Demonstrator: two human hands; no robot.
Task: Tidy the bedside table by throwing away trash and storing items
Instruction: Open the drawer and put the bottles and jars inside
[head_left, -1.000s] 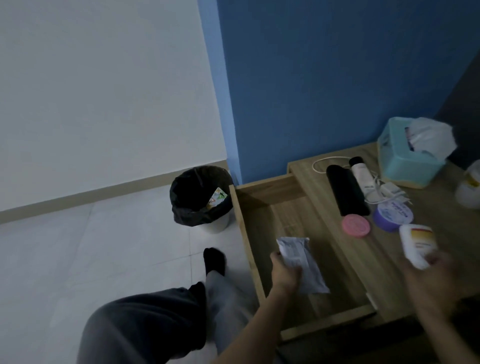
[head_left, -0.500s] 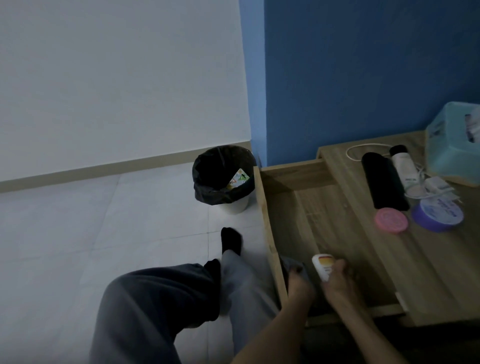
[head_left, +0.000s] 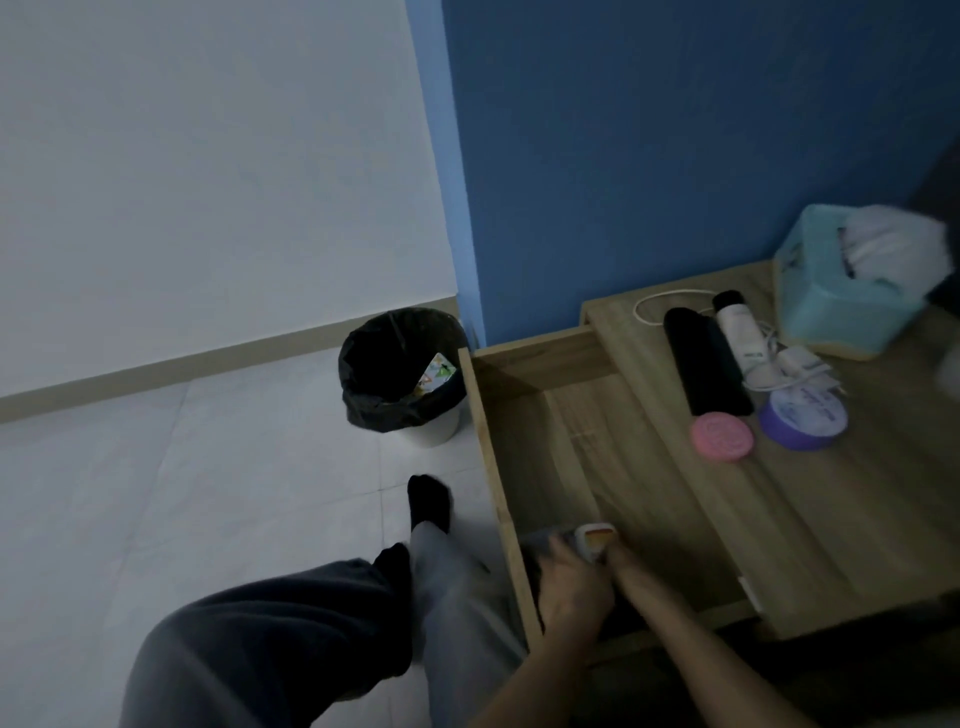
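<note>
We have both hands low in the open drawer (head_left: 582, 467), near its front corner: the right hand (head_left: 626, 564) closed on the white bottle (head_left: 596, 540), the left hand (head_left: 571, 582) pressing the grey packet (head_left: 537, 538). Best lay the bottle flat beside the packet, not on it

To your left you see a pale tiled floor (head_left: 182, 493) running up to a white wall (head_left: 208, 156), with a tan skirting board (head_left: 156, 371) along the joint between them. A blue wall (head_left: 649, 130) rises to the right of the white wall and meets it at a vertical corner. At the bottom of your view, a leg in dark trousers (head_left: 270, 639) is bent over the floor, and a foot in a black sock (head_left: 429, 501) rests on the tiles.
</note>
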